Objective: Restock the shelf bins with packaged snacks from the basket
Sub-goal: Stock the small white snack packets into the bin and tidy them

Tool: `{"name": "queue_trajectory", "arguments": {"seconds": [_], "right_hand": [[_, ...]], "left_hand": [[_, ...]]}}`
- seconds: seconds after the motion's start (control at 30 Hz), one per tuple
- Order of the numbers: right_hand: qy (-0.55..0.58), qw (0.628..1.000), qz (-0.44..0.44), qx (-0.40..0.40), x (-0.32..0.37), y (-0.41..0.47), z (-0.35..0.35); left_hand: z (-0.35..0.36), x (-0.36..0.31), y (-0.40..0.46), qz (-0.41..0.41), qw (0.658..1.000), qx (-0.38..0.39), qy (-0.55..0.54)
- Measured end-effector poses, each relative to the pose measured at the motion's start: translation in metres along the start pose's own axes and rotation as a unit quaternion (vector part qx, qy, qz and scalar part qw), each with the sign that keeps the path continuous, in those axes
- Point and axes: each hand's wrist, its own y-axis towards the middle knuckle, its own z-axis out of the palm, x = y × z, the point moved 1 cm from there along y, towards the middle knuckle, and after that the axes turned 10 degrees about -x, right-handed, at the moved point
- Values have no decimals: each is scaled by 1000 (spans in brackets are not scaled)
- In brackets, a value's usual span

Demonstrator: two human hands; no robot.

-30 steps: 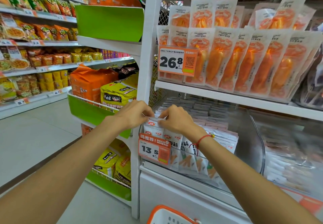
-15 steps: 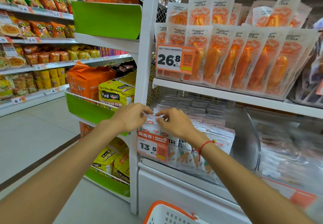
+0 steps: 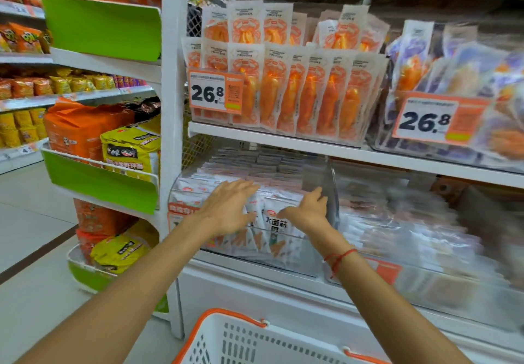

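Observation:
A clear shelf bin (image 3: pixel 297 264) on the lower shelf is packed with white snack packets (image 3: pixel 273 224) printed with black characters. My left hand (image 3: pixel 226 207) hovers over the front rows with fingers spread and straight, holding nothing. My right hand (image 3: pixel 307 212) reaches into the same bin near its clear right divider (image 3: pixel 330 190), fingers relaxed over the packet tops. The white basket with an orange rim (image 3: pixel 235 335) sits low in front of the shelf; its contents are out of sight.
Above, a shelf holds rows of orange pouches (image 3: pixel 289 91) behind a 26.8 price tag (image 3: pixel 215 92). A second clear bin (image 3: pixel 425 221) lies to the right, blurred. Left of the white upright post (image 3: pixel 170 136) stand green-fronted racks with orange and yellow noodle bags (image 3: pixel 127 151).
Both hands have let go of the packet tops at the bin's left front and spread apart, moving right over the rows. My view has shifted right and down, showing more of the basket.

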Motion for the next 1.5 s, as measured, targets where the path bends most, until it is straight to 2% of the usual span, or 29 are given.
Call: {"name": "queue_trajectory", "arguments": {"seconds": [0.1,0.2,0.3,0.43,0.63,0.77,0.9,0.97,1.03,1.1,1.17,1.23,1.33,1.43,1.5], "right_hand": [[-12,999,52,-3,0,22,6],[-99,990,56,78,4,31,5],[-40,991,39,122,5,40,17],[-22,995,-23,89,6,51,34],[-38,993,-6,114,2,43,22],[-52,995,1,89,-13,40,12],[-50,996,-6,73,-17,35,6],[-58,996,-28,62,-14,28,2],[-93,992,-82,15,-11,24,-1],[-150,968,-192,-61,-5,21,0],[-158,932,-311,-101,9,13,1],[-142,913,-374,-82,25,7,6],[-163,902,-399,-19,49,4,15],[-237,875,-420,27,72,7,25],[-331,838,-431,52,81,12,38]], "left_hand": [[6,-7,16,-3,996,65,60],[7,-2,21,-6,996,64,67],[9,6,21,8,998,52,42],[11,11,22,24,999,31,19],[-7,16,17,0,998,42,-38],[-36,43,10,-65,993,42,-88],[-42,65,2,-75,993,34,-87],[-40,67,0,-70,995,22,-61],[-36,66,-2,-55,998,3,-21],[-34,63,-3,-29,999,-20,6],[-34,56,-4,7,998,-51,32],[-38,51,-4,32,994,-86,68],[-49,59,-3,15,990,-127,64],[-58,69,-6,14,994,-100,39],[-57,68,-5,30,996,-66,55]]}}
